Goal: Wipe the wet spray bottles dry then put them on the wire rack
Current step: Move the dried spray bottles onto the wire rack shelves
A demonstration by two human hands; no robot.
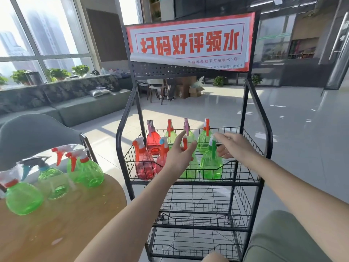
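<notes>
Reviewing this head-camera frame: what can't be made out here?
- Green spray bottle in the black wire rack: the left hand covers most of it in the head view.
- Wetness of the green spray bottles on the wooden table: too fine to tell.
- Small print on the red-and-white banner: blurred, its edge curled.

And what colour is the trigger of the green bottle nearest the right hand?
Green, on the green plastic spray bottle in the head view.
</notes>
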